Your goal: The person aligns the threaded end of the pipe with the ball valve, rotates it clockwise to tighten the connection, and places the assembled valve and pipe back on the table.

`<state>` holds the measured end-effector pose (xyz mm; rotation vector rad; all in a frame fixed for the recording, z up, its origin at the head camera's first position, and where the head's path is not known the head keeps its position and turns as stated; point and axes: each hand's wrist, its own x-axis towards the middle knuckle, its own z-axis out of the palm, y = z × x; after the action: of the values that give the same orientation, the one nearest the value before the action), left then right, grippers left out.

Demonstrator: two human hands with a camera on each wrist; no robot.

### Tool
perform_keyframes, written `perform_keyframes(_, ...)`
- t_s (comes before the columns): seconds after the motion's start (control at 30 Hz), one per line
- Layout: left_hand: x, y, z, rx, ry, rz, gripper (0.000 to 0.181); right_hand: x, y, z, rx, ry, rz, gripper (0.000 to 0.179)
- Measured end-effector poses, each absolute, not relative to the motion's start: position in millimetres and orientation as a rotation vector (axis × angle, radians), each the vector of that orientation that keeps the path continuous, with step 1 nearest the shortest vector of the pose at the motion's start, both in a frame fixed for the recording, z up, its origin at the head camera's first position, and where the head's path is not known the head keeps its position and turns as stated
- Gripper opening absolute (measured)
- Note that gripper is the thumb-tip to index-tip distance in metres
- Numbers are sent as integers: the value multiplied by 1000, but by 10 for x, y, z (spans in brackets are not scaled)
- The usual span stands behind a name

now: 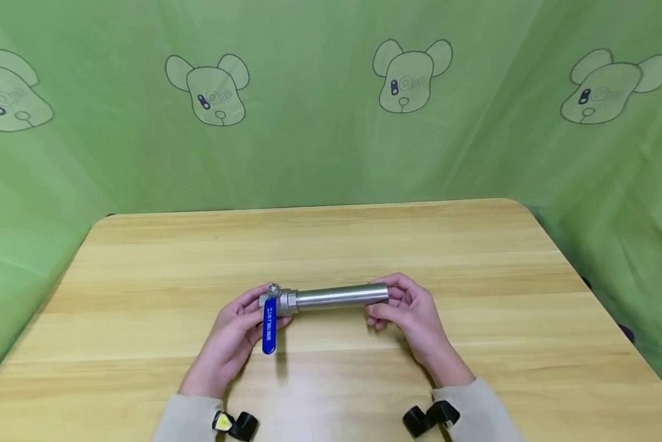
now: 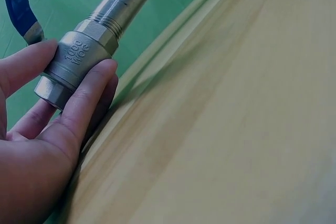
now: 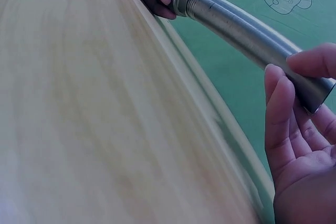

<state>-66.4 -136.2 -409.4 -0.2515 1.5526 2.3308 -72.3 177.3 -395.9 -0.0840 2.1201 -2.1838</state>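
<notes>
A steel ball valve with a blue lever handle is joined to a straight metal pipe; thread shows at the joint in both wrist views. My left hand grips the valve body, thumb and fingers on opposite sides of it. In the head view the lever points toward me, across the left fingers. At the pipe's free end, my right hand pinches the tube between thumb and fingers. Valve and pipe are held nearly level over the wooden table.
Green fabric printed with bear heads hangs behind the table and along both sides. Each sleeve carries a black wrist device, one at the left cuff and another at the right cuff.
</notes>
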Motion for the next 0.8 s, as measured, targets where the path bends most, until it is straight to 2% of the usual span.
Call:
perform_keyframes(0.6,-689,-1370,-4074,-264,1528,2333,61,-780,1770,-3974,-43,2107,-2153,21)
perform_keyframes(0.8,-691,-1377,-4072,-273,1531,2327,60,-772,1746,-3955,51,2194,-2109,23)
